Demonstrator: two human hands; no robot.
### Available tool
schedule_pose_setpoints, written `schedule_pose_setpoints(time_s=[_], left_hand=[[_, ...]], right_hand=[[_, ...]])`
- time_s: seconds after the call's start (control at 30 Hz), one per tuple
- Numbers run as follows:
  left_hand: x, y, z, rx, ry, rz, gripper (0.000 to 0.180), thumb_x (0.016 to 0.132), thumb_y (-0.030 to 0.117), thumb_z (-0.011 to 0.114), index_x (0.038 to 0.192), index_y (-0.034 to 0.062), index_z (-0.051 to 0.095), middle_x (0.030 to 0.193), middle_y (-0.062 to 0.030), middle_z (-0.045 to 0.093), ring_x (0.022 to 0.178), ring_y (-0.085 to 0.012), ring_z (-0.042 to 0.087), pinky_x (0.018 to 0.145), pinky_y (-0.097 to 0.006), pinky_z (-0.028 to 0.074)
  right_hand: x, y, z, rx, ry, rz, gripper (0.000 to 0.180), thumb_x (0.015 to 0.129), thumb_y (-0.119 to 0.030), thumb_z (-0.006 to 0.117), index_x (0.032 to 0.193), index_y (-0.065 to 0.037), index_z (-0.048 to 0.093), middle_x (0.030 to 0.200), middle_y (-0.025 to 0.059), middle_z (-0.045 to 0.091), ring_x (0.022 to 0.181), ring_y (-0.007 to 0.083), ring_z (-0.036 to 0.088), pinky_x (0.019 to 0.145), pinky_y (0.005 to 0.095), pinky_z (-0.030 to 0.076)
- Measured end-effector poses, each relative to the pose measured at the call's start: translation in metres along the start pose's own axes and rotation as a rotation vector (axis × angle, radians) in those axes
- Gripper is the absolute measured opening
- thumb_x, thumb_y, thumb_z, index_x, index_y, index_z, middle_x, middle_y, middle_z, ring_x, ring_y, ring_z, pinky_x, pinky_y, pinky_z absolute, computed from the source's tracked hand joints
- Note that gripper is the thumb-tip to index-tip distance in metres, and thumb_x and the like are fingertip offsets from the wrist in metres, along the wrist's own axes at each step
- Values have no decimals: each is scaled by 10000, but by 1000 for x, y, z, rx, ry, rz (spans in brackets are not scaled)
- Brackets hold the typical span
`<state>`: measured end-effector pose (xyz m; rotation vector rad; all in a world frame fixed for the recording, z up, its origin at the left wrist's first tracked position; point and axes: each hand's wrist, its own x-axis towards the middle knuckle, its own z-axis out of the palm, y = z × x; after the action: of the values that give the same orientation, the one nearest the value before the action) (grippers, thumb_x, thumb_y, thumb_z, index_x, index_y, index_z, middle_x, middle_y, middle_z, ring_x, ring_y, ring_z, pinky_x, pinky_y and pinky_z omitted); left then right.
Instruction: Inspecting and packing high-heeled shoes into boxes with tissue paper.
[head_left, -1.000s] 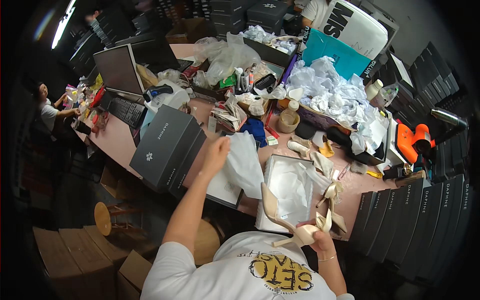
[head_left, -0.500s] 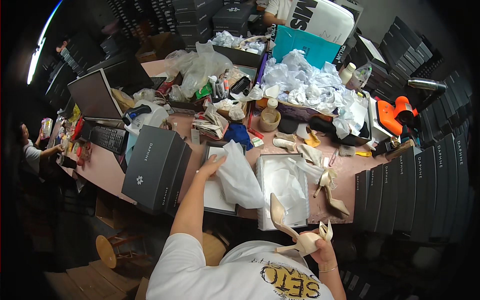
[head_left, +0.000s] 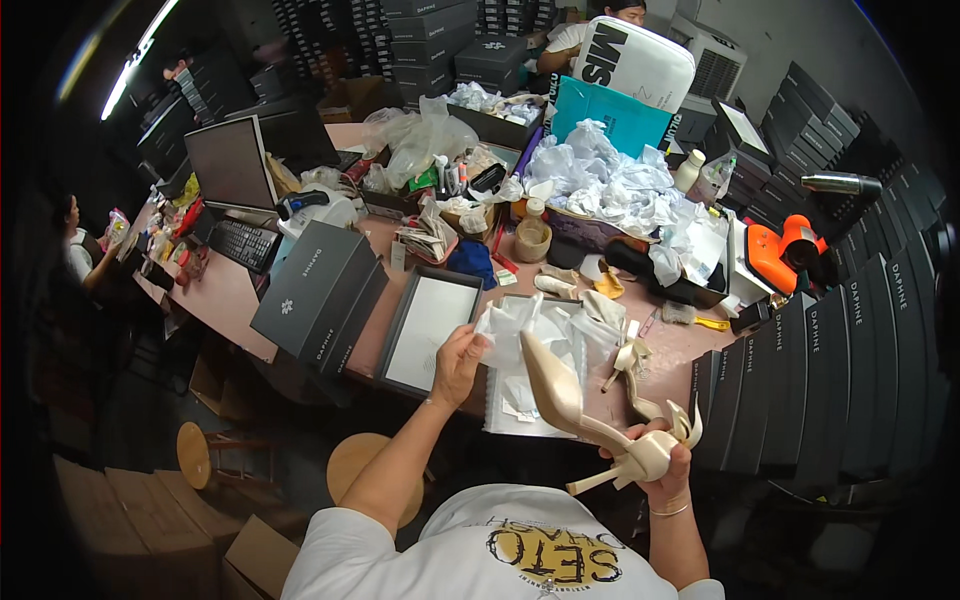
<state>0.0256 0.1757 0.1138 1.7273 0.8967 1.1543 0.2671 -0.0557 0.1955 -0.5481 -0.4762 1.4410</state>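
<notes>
While a second ago it pressed tissue flat, left hand now lifts white tissue paper, fingers pinched. Right hand, fingers clamped, has raised the beige high-heeled shoe; wrapping looks imminent.

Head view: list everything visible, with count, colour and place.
high-heeled shoe: one, cream, in right hand
second shoe: one, cream, on table by it
tissue paper: one sheet, white, in left hand
open shoebox: one, white-lined, table front
box lid: one, grey-rimmed, left of box
closed shoebox: one, dark grey, table left
crumpled paper: pile, white, table rear
monitor: one, black, far left
left hand: pinching tissue
right hand: gripping shoe heel
</notes>
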Motion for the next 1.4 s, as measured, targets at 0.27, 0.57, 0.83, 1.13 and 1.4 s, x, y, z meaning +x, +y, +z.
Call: schedule_pose_setpoints(time_s=[0.27, 0.57, 0.83, 1.13, 1.4], left_hand=[[-107, -17, 49, 30, 278, -430, 270, 789, 112, 718, 986, 17, 559, 764, -46, 591, 656, -106, 540, 610, -260, 456], [-102, 42, 50, 320, 108, -15, 130, 813, 96, 643, 907, 8, 623, 891, -122, 622, 895, -303, 563, 780, -374, 458], [-64, 53, 19, 103, 49, -156, 143, 857, 66, 616, 991, 14, 617, 828, -96, 590, 659, -185, 545, 609, -283, 442], [-19, 58, -1, 67, -222, -86, 139, 813, 75, 679, 923, -8, 658, 779, -66, 584, 610, -131, 530, 560, -253, 431], [-17, 102, 1, -103, -391, 549, 238, 714, 12, 690, 943, 46, 636, 793, -65, 581, 648, -229, 578, 561, -326, 478]], right_hand=[[-35, 22, -31, -246, 252, 335, 466, 751, -227, 762, 1086, -7, 523, 956, 83, 607, 837, 154, 610, 750, 304, 521], [-56, 20, -24, -77, 127, 262, 477, 769, -301, 733, 1085, 0, 540, 1006, 179, 640, 930, 313, 647, 843, 423, 522], [-6, 82, -30, 35, 556, 51, 560, 882, -457, 568, 1224, -18, 514, 1112, 162, 615, 998, 311, 628, 835, 418, 561], [14, 87, -9, 394, 351, 38, 590, 905, -539, 465, 1208, -39, 545, 1155, 171, 609, 1020, 349, 621, 851, 434, 556], [62, 133, 73, -207, 557, -212, 437, 889, -202, 609, 1259, -23, 461, 1231, 93, 533, 1127, 196, 523, 974, 336, 427]])
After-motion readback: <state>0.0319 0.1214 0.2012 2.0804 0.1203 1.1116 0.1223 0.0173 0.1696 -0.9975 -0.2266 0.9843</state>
